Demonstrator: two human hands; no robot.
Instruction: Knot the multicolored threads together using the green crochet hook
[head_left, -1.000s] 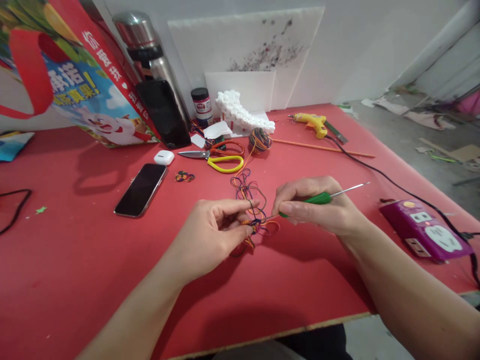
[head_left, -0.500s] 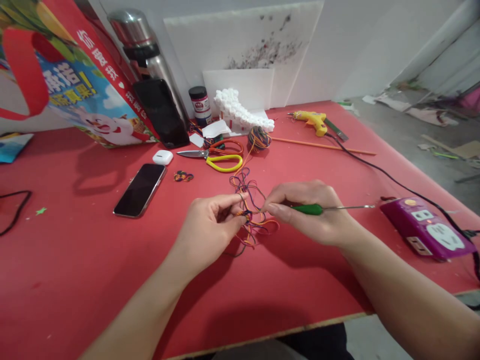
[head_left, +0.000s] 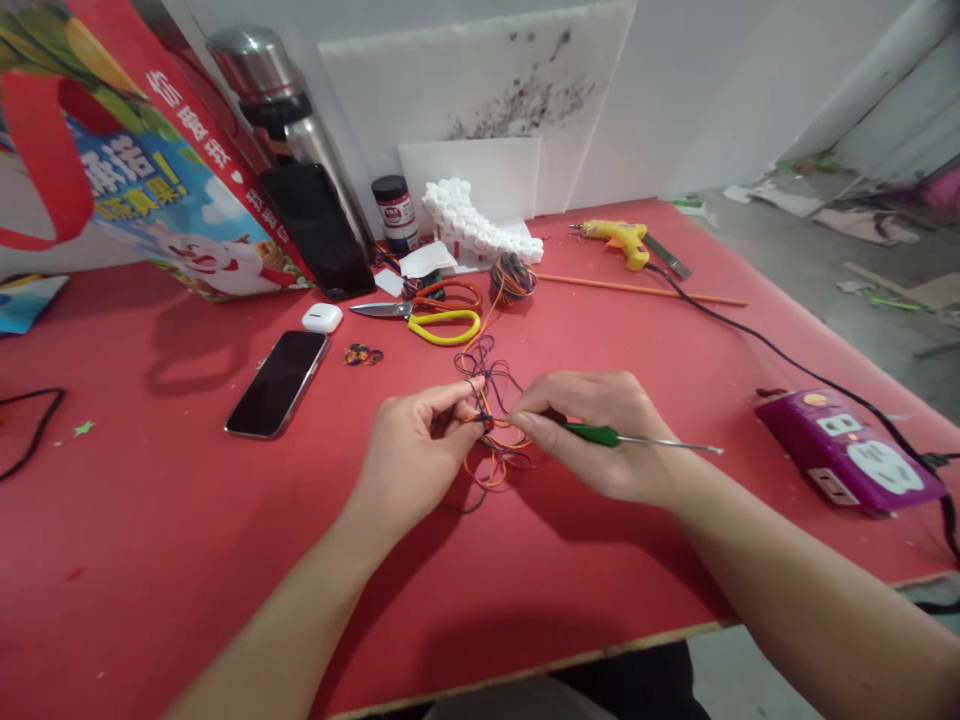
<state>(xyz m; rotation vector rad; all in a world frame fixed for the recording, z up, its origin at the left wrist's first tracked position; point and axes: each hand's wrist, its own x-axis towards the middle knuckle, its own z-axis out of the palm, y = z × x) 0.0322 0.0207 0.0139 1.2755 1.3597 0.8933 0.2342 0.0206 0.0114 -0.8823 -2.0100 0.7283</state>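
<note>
Between thumb and fingers, my left hand (head_left: pixel 420 435) pinches a small knotted piece of multicoloured yarn (head_left: pixel 485 421). My right hand (head_left: pixel 600 430) holds a green-handled crochet hook (head_left: pixel 596 434), its metal shaft pointing right, away from the yarn. The right fingertips are at the yarn's right side; whether they also pinch a strand is hard to see. Loose orange, purple and red loops (head_left: pixel 495 465) spread around and below the fingers. A strand runs up to the yarn ball (head_left: pixel 514 278) behind. A small finished yarn piece (head_left: pixel 363 355) lies to the left.
Scissors (head_left: pixel 446 327), a phone (head_left: pixel 277 384) and a white earphone case (head_left: pixel 322 318) lie left of and behind the hands. At the right are a purple power socket (head_left: pixel 851 452) and a yellow glue gun (head_left: pixel 619 243) with its cord. A steel flask (head_left: pixel 285 120) and a gift bag (head_left: pixel 187 200) stand behind.
My right hand has shifted slightly left, and the hook's shaft tilts further down to the right. The yarn loops below have changed shape. The left hand keeps its pinch.
</note>
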